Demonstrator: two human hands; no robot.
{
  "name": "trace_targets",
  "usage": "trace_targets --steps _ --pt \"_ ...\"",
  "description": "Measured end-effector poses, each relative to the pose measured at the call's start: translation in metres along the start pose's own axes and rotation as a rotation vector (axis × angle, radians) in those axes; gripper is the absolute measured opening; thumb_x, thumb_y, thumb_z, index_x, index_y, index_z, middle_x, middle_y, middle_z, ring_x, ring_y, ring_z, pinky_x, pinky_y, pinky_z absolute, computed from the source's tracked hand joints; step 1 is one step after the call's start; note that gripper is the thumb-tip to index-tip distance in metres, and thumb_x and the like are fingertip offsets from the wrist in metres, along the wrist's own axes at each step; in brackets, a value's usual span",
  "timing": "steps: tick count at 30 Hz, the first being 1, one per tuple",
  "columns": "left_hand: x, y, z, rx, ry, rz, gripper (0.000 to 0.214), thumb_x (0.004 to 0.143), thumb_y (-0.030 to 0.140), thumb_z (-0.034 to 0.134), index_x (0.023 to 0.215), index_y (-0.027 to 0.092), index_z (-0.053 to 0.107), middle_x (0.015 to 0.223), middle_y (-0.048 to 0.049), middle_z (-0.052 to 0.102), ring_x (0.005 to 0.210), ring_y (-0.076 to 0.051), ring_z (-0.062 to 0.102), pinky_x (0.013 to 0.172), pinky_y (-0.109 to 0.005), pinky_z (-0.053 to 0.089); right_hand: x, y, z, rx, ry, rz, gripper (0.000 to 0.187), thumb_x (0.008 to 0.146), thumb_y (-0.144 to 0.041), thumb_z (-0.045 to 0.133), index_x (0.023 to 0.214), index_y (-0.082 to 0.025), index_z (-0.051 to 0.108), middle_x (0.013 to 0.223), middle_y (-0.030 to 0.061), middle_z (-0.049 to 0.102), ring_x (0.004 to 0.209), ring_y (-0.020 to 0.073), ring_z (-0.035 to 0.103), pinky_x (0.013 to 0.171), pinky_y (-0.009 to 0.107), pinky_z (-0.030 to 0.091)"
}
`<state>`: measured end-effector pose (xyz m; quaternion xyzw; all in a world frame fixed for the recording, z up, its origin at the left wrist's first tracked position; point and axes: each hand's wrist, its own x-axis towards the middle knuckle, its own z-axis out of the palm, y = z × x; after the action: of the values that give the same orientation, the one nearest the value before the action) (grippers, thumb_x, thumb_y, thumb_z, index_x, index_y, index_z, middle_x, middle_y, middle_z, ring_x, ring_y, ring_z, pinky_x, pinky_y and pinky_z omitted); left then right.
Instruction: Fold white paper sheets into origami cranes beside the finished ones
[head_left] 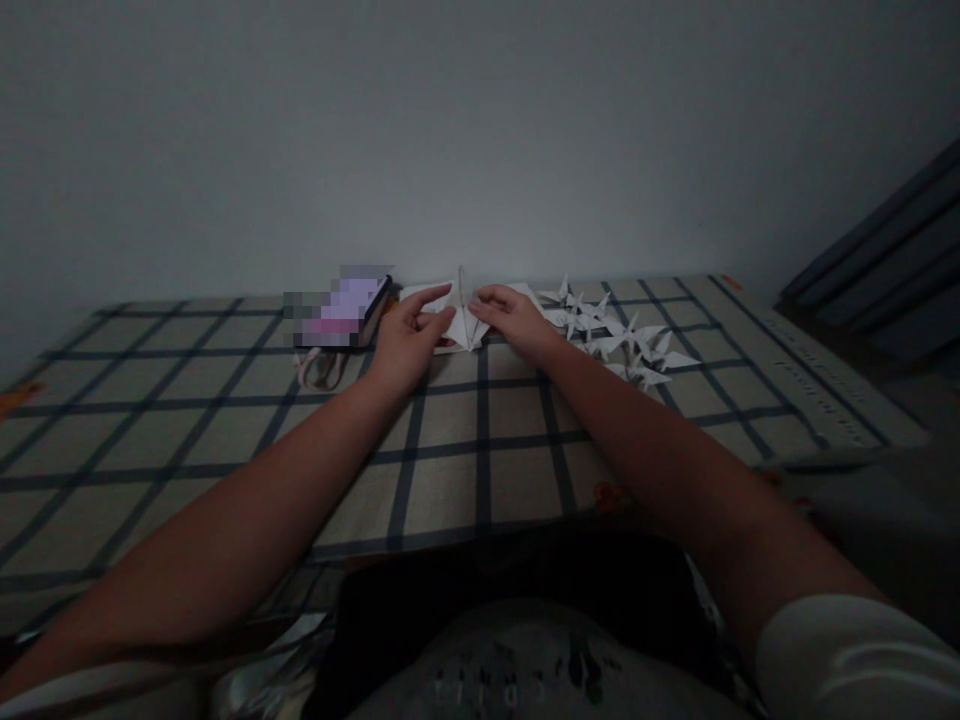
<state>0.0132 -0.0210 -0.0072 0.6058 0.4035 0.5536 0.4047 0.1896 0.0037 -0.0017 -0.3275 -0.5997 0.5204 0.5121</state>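
A bare grey wall (480, 120) backs the tabletop (187, 420), which is spread with a checked cloth. Folded paper cranes (622, 340) lie near its far edge. Just beside them, the left hand (409, 340) and right hand (517, 318) each have their grip pinched on a half-folded white paper (463, 318).

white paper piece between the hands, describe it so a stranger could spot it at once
At the far edge of the beige tablecloth with dark blue checks, the left hand and right hand meet. The half-folded white paper piece is pinched between them, one thin point sticking up. The small white paper cranes heaped to its right lie untouched.
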Motion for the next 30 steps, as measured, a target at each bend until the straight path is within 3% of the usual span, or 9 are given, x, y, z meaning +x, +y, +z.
trace_targets --steps 7,13,16,21,24,30 --pt "0.003 -0.004 -0.001 0.026 0.078 -0.008 0.038 0.079 0.042 0.074 0.106 0.016 0.071 0.073 -0.0023 0.069 0.065 -0.015 0.066 0.062 -0.027 0.059 0.001 0.002 -0.003 0.016 0.018 0.061 0.023 0.079 -0.030 0.077 0.095 -0.020 0.066 0.082 0.0002 0.068 0.074 0.0135 0.064 0.071 0.029 0.056" --pt "0.006 -0.008 0.000 -0.038 0.049 -0.043 0.046 0.078 0.044 0.076 0.115 0.018 0.068 0.073 -0.0013 0.070 0.063 -0.015 0.066 0.056 -0.026 0.057 0.001 -0.001 -0.007 -0.115 -0.017 -0.005 0.019 0.079 -0.032 0.077 0.084 -0.017 0.067 0.082 0.0017 0.070 0.076 0.0132 0.064 0.075 0.028 0.054" --pt "0.010 -0.014 -0.001 -0.052 0.030 0.032 0.047 0.076 0.042 0.078 0.116 0.019 0.067 0.075 -0.0010 0.070 0.064 -0.015 0.066 0.057 -0.025 0.055 0.001 0.001 -0.008 -0.124 -0.033 0.005 0.018 0.079 -0.030 0.077 0.083 -0.016 0.068 0.082 0.0017 0.070 0.076 0.0129 0.064 0.077 0.028 0.054" --pt "0.011 -0.015 -0.005 0.004 0.051 0.156 0.044 0.073 0.032 0.080 0.114 0.021 0.068 0.075 0.0009 0.069 0.067 -0.013 0.064 0.063 -0.024 0.052 -0.001 0.001 -0.004 0.003 -0.017 0.087 0.025 0.083 -0.024 0.075 0.106 -0.018 0.066 0.084 0.0005 0.071 0.077 0.0135 0.067 0.081 0.030 0.057" --pt "0.008 -0.009 -0.005 0.021 0.070 0.151 0.047 0.071 0.028 0.080 0.116 0.021 0.067 0.078 0.0003 0.070 0.069 -0.013 0.065 0.065 -0.024 0.051 -0.002 0.000 -0.002 0.036 -0.056 0.150 0.012 0.087 -0.026 0.071 0.091 -0.016 0.067 0.083 0.0030 0.071 0.075 0.0131 0.066 0.078 0.029 0.058" --pt "0.007 -0.007 -0.003 -0.026 0.075 0.103 0.051 0.068 0.026 0.083 0.116 0.020 0.065 0.078 0.0007 0.070 0.069 -0.012 0.065 0.065 -0.023 0.050 -0.003 0.000 -0.006 -0.101 -0.098 0.112 0.018 0.084 -0.028 0.073 0.075 -0.013 0.066 0.071 0.0019 0.067 0.067 0.0106 0.060 0.068 0.025 0.052"
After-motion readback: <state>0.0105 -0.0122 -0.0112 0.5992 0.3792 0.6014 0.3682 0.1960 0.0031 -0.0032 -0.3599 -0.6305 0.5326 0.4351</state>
